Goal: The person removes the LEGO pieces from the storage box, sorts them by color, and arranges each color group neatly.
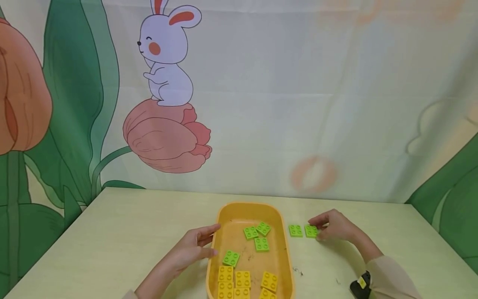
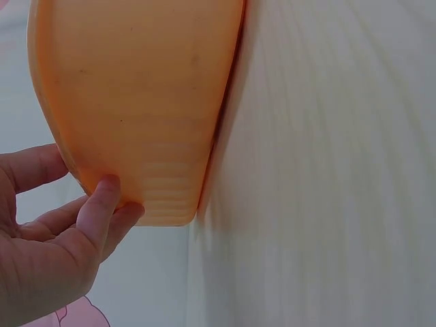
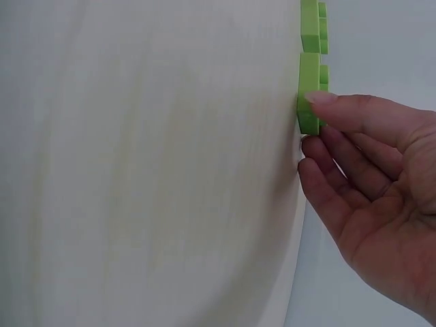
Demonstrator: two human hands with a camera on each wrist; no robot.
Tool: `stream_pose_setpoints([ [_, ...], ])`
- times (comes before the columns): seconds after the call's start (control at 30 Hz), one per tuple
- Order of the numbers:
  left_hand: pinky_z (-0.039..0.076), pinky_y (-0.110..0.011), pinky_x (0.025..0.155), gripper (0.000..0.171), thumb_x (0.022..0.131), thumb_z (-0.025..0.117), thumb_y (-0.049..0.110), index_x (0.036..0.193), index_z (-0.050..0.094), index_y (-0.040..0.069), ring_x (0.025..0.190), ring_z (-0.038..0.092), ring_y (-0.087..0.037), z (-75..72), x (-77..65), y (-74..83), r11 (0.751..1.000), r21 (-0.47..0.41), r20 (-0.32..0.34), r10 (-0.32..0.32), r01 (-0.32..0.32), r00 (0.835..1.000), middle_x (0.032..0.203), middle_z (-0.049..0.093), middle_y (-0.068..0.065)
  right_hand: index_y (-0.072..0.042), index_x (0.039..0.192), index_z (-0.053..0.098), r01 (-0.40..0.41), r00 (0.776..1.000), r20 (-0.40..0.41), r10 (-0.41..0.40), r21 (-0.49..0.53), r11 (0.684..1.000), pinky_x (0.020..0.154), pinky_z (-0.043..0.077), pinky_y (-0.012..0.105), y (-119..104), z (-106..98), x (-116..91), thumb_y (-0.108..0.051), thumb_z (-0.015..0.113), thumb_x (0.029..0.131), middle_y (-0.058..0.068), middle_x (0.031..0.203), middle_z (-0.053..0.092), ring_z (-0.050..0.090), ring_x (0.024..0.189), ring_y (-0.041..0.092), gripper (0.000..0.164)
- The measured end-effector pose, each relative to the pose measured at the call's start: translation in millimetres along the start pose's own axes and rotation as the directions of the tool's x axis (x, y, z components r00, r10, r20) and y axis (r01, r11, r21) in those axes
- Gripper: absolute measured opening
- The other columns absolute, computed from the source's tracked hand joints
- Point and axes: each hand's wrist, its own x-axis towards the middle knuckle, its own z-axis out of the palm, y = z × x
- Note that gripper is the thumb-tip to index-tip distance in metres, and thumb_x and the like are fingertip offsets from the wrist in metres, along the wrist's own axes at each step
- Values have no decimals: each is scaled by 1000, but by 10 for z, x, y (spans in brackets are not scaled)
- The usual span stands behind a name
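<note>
A yellow-orange tray stands on the table, with green and yellow toy building blocks in it. My left hand holds the tray's left side, thumb and forefinger at the rim. In the left wrist view other fingertips lie against its outer wall. To the right of the tray, two green blocks sit on the table side by side, studs up. My right hand pinches the right-hand green block, its thumb on the block's side. The other green block lies between it and the tray.
Several green blocks lie loose in the tray's middle, and yellow blocks fill its near end. A printed curtain hangs behind the table's far edge. Small dark marks show on the table near the tray.
</note>
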Motion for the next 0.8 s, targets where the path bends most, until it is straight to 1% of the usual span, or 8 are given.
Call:
stream_pose_setpoints([
  [0.13,45,-39,91,65,80,64,-5,137,34,-5,127,35,-40,2,-1,-3,1000,4,-1,-2,2,1000,143,30,-24,8,105,65,-10,1000,0,10,4,1000,67,49,25,-2,-5,-7,3,74,64,16,99,67,57,83,20,42],
  [0.2,45,-39,91,65,80,63,-5,137,34,-5,127,34,-40,3,0,-4,1000,1,2,-3,3,1000,143,30,-24,7,105,64,-7,1000,-6,7,-3,1000,68,49,27,-10,-14,-14,1,75,64,16,99,66,57,83,21,43],
  [0.27,45,-38,91,65,80,63,-5,137,34,-5,127,34,-40,4,2,-3,1000,-1,5,-4,4,1000,143,29,-24,8,106,64,11,1000,-16,-11,-10,1000,72,51,31,-31,-32,-25,0,74,66,17,100,66,59,85,24,43],
  [0.37,45,-39,91,65,80,63,-5,137,34,-5,127,34,-41,-2,1,1,1000,-5,7,-1,1,1000,143,29,-24,10,110,61,59,998,-22,-59,6,998,80,52,37,-115,-73,-53,-1,73,71,22,106,63,60,93,30,43],
  [0.47,45,-39,92,65,80,63,-5,137,34,-5,127,33,-41,-11,-8,6,1000,-3,2,1,-1,1000,143,28,-24,12,113,58,125,992,-16,-124,60,990,85,50,38,-299,-86,-87,-2,70,75,27,113,59,57,99,38,42],
  [0.57,45,-39,92,64,80,63,-6,137,34,-5,127,34,-41,-16,-17,14,1000,-1,-5,3,-3,1000,143,29,-24,11,115,57,176,984,-14,-175,92,980,84,50,36,-568,-34,-114,-5,71,77,28,114,57,57,101,40,43],
  [0.7,44,-40,92,64,80,63,-6,137,33,-5,127,33,-41,-11,-20,23,1000,0,-1,6,-6,1000,143,28,-25,8,115,58,217,976,-2,-218,117,969,84,50,38,-923,126,-128,-10,72,77,25,113,59,57,100,38,44],
  [0.8,44,-40,92,64,80,62,-6,138,33,-5,127,33,-41,4,-11,21,1000,2,3,-3,3,1000,143,28,-24,7,114,60,229,972,22,-235,148,962,85,50,40,-1114,281,-117,-11,72,77,21,112,61,57,101,37,42],
])
